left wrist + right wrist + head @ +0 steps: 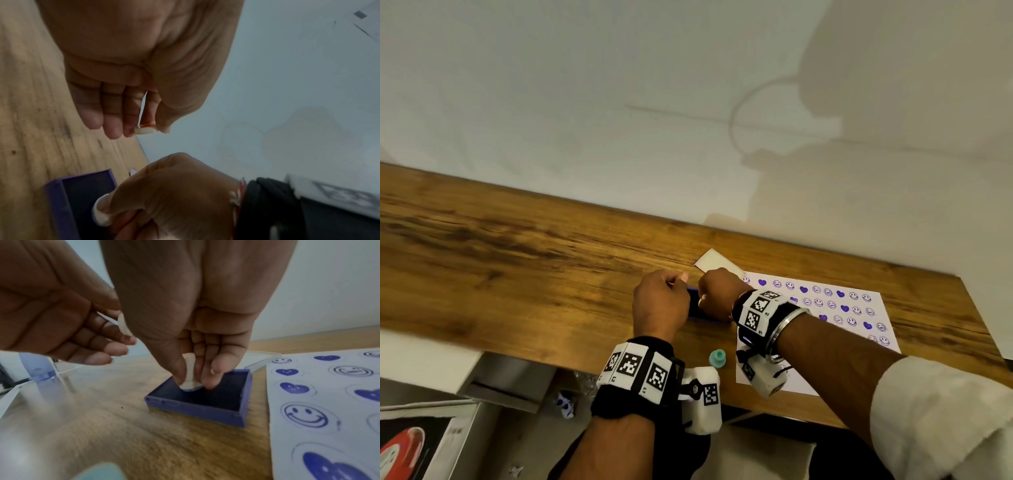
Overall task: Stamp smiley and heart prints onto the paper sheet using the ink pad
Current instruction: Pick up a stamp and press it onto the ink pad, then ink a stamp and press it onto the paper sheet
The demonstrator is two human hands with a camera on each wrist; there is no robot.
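The purple ink pad (205,402) lies open on the wooden table, left of the paper sheet (333,395), which carries rows of purple smiley and heart prints. My right hand (195,382) pinches a small white stamp (190,369) upright, its base down on the pad's dark ink. My left hand (115,340) hovers just left of it, pinching a small white piece (145,130) with an orange band between thumb and fingers. In the head view both hands (661,301) (717,294) crowd over the pad (693,305) and hide most of it.
A teal stamp (717,358) stands near the table's front edge, beside the paper's (801,383) lower left corner. The pad's clear lid (717,262) lies behind the hands, by the wall. Boxes and clutter sit on the floor below at left.
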